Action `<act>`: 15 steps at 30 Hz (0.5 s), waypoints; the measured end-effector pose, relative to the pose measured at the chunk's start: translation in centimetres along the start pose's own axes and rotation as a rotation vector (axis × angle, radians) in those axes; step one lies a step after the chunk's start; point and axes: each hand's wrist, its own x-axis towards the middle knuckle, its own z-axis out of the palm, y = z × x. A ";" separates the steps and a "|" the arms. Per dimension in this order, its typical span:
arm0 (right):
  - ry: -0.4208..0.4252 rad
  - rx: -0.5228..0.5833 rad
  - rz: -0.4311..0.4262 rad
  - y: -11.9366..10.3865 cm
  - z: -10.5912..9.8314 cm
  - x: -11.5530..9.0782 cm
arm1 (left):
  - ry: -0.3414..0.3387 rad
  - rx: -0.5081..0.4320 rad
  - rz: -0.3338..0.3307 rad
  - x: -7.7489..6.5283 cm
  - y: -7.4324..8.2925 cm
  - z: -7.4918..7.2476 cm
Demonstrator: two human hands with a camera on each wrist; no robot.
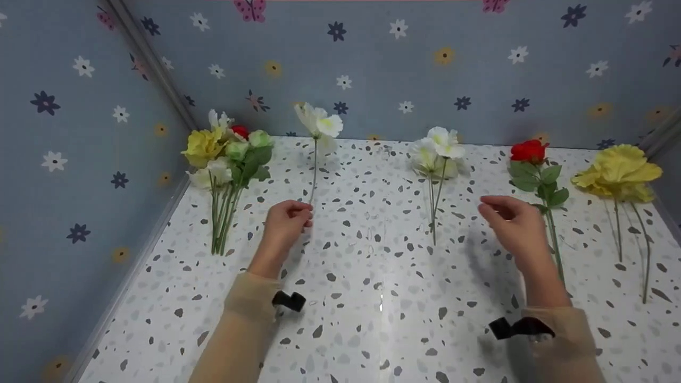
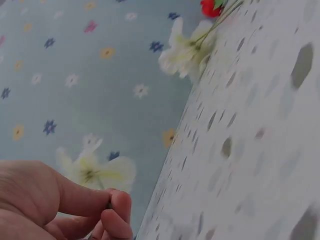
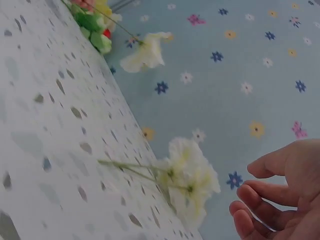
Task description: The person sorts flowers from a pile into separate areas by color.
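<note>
My left hand (image 1: 287, 221) pinches the stem of a white artificial flower (image 1: 323, 123) between thumb and fingertips, its bloom raised toward the back wall. The left wrist view shows the same pinch, with the white bloom (image 2: 97, 170) beyond the thumb. My right hand (image 1: 513, 226) hovers over the table with thumb and fingers apart, holding nothing. It is between two white flowers (image 1: 439, 146) lying on the table and a red rose (image 1: 529, 152) with green leaves. In the right wrist view the white pair (image 3: 187, 180) lies just left of the fingers.
A mixed bunch (image 1: 229, 159) of yellow, white, red and pale green flowers lies at the left. Yellow flowers (image 1: 620, 173) lie at the far right. The speckled white table (image 1: 372, 276) meets flower-patterned panels (image 1: 372, 64) at the back and left side.
</note>
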 end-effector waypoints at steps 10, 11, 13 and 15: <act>-0.155 0.233 -0.182 -3.5 7.8 -2.4 | -0.276 -0.196 0.196 -6.0 0.0 9.6; -0.164 0.265 -0.192 -3.6 8.2 -2.8 | -0.308 -0.202 0.207 -6.5 -0.1 10.1; -0.176 0.317 -0.209 -3.8 8.7 -3.4 | -0.357 -0.206 0.227 -7.3 -0.3 10.9; -0.184 0.358 -0.224 -4.0 8.9 -4.0 | -0.386 -0.219 0.250 -7.9 -0.4 11.4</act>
